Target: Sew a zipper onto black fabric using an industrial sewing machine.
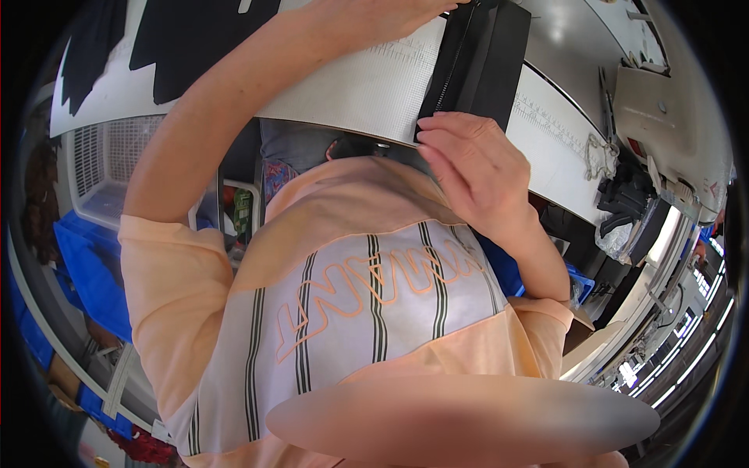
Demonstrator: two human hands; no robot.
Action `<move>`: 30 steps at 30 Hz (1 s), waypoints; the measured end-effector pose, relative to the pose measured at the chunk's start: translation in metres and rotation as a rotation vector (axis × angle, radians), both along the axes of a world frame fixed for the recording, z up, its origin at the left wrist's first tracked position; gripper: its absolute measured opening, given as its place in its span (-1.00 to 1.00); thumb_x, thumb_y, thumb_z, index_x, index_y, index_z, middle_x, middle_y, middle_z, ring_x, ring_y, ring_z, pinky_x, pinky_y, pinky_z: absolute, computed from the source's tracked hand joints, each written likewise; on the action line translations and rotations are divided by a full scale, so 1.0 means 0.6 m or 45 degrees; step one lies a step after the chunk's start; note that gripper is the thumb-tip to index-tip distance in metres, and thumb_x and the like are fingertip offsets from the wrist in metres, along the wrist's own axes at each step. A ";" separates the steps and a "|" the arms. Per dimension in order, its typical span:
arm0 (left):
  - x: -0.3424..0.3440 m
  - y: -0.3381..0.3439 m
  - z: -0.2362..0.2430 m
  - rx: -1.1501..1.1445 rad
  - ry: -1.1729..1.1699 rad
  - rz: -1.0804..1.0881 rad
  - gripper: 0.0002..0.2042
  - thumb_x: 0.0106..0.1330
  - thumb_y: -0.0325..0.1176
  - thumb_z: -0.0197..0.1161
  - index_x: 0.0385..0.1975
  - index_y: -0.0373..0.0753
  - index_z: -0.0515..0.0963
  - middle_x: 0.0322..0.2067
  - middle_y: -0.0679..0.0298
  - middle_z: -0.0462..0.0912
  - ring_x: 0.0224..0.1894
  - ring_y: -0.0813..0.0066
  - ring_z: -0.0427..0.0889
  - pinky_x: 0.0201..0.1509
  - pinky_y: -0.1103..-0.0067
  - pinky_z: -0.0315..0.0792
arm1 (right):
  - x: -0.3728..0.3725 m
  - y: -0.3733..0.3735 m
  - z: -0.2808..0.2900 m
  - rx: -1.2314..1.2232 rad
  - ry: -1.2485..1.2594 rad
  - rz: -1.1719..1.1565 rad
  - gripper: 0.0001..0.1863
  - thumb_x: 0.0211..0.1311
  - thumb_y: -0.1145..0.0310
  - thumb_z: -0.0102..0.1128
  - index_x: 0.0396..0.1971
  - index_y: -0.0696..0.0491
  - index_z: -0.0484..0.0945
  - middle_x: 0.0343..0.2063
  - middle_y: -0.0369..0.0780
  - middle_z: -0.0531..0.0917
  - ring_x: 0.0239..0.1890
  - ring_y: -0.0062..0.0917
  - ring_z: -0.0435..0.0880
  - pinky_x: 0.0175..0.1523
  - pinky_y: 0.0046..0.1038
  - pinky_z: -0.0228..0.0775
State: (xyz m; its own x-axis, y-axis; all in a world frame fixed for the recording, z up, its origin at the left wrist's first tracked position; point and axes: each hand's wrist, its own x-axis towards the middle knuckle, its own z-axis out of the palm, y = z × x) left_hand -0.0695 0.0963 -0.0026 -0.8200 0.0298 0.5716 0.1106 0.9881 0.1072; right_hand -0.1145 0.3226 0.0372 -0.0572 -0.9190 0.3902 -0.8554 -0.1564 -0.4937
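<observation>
Right hand [485, 173]: fingers curled at the near end of the black zip [445, 82]; whether cloth is pinched cannot be told. Left hand [402, 17]: placed near the zip's far visible part, grip cut off by the view's edge. Zip and black fabric [496, 66] are thereby apparently aligned lengthwise. Both are laid across a white ruled worktop [335, 93], presumably for flat support.
</observation>
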 end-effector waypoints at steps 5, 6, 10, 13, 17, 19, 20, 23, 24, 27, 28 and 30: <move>-0.001 -0.002 0.000 0.025 0.000 -0.017 -0.79 0.23 -0.36 0.20 -0.15 -0.13 0.65 -0.05 0.43 0.63 0.19 0.34 0.42 0.18 0.10 0.23 | -0.009 0.016 0.004 0.054 -0.196 -0.099 -0.80 -0.04 0.54 0.39 -0.35 0.19 0.64 -0.27 -0.12 0.72 -0.21 -0.27 0.73 -0.21 -0.44 0.62; -0.001 -0.003 0.000 0.016 0.006 -0.010 -0.79 0.24 -0.37 0.19 -0.15 -0.13 0.65 -0.05 0.42 0.63 0.19 0.34 0.43 0.18 0.10 0.23 | -0.006 0.019 0.003 -0.028 -0.001 -0.058 -0.81 -0.03 0.54 0.39 -0.34 0.19 0.64 -0.25 -0.11 0.72 -0.17 -0.25 0.73 -0.18 -0.43 0.63; -0.003 -0.002 0.000 -0.010 -0.010 0.019 -0.78 0.25 -0.38 0.17 -0.15 -0.13 0.64 -0.05 0.42 0.63 0.18 0.35 0.44 0.17 0.08 0.26 | 0.000 0.020 -0.018 -0.133 0.129 -0.068 -0.80 -0.05 0.52 0.40 -0.35 0.17 0.65 -0.25 -0.14 0.73 -0.13 -0.27 0.73 -0.14 -0.43 0.64; -0.003 -0.002 -0.001 -0.017 -0.025 0.016 -0.78 0.25 -0.41 0.15 -0.15 -0.13 0.64 -0.05 0.43 0.63 0.18 0.35 0.43 0.16 0.06 0.28 | -0.003 0.028 -0.035 -0.165 0.232 -0.053 -0.79 -0.05 0.51 0.40 -0.34 0.16 0.65 -0.24 -0.16 0.73 -0.12 -0.29 0.73 -0.12 -0.42 0.64; -0.001 -0.002 0.005 -0.045 -0.053 0.030 -0.77 0.26 -0.27 0.21 -0.13 -0.15 0.64 -0.04 0.40 0.63 0.18 0.32 0.43 0.16 0.05 0.27 | -0.007 0.038 -0.057 -0.222 0.318 -0.018 -0.78 -0.05 0.48 0.40 -0.33 0.15 0.66 -0.22 -0.15 0.73 -0.11 -0.31 0.72 -0.09 -0.41 0.62; 0.003 -0.005 0.012 0.082 -0.163 -0.036 -0.56 0.23 0.01 0.26 -0.05 -0.20 0.60 0.01 0.31 0.60 0.19 0.23 0.41 0.19 0.02 0.23 | -0.005 0.039 -0.052 -0.257 0.368 0.003 -0.78 -0.04 0.48 0.40 -0.33 0.15 0.66 -0.21 -0.14 0.73 -0.10 -0.31 0.72 -0.09 -0.41 0.61; 0.005 -0.007 0.015 0.072 -0.152 -0.040 -0.56 0.23 0.01 0.26 -0.05 -0.20 0.60 0.01 0.31 0.60 0.19 0.23 0.41 0.19 0.02 0.23 | -0.006 0.035 -0.045 -0.228 0.364 0.028 -0.78 -0.04 0.47 0.40 -0.32 0.15 0.66 -0.19 -0.14 0.72 -0.09 -0.31 0.72 -0.08 -0.41 0.61; 0.014 -0.013 0.026 0.084 -0.276 -0.135 -0.28 0.15 0.26 0.23 0.08 -0.29 0.50 0.14 0.18 0.51 0.24 0.10 0.35 0.20 -0.04 0.19 | -0.022 0.017 -0.003 -0.136 0.218 0.086 -0.76 -0.01 0.46 0.40 -0.29 0.16 0.65 -0.15 -0.13 0.71 -0.08 -0.30 0.71 -0.08 -0.42 0.59; 0.015 -0.013 0.028 0.072 -0.268 -0.133 -0.28 0.15 0.26 0.23 0.08 -0.29 0.50 0.14 0.18 0.51 0.24 0.10 0.35 0.20 -0.04 0.19 | -0.030 0.010 0.013 -0.132 0.059 0.157 -0.76 0.00 0.46 0.40 -0.28 0.16 0.65 -0.13 -0.12 0.70 -0.07 -0.30 0.70 -0.08 -0.42 0.59; 0.016 -0.011 0.033 0.146 -0.346 -0.137 -0.31 0.17 0.24 0.22 0.07 -0.27 0.51 0.13 0.19 0.51 0.28 0.08 0.33 0.17 -0.12 0.17 | -0.102 -0.054 0.022 -0.208 0.365 -0.085 -0.67 -0.03 0.39 0.45 -0.23 0.15 0.64 -0.11 -0.17 0.69 -0.15 -0.34 0.69 -0.13 -0.43 0.57; 0.016 -0.009 0.033 0.133 -0.342 -0.141 -0.31 0.17 0.24 0.22 0.07 -0.27 0.51 0.13 0.19 0.51 0.28 0.08 0.33 0.17 -0.12 0.17 | -0.120 -0.071 0.015 -0.212 0.404 -0.152 -0.65 -0.05 0.37 0.46 -0.21 0.15 0.63 -0.10 -0.19 0.68 -0.15 -0.35 0.68 -0.14 -0.42 0.56; 0.017 -0.007 0.033 0.134 -0.377 -0.102 -0.31 0.18 0.26 0.19 0.08 -0.26 0.51 0.14 0.21 0.50 0.29 0.06 0.32 0.14 -0.16 0.17 | -0.140 -0.086 -0.008 -0.193 0.491 -0.167 -0.62 -0.05 0.36 0.46 -0.19 0.14 0.63 -0.09 -0.20 0.67 -0.14 -0.35 0.67 -0.13 -0.41 0.55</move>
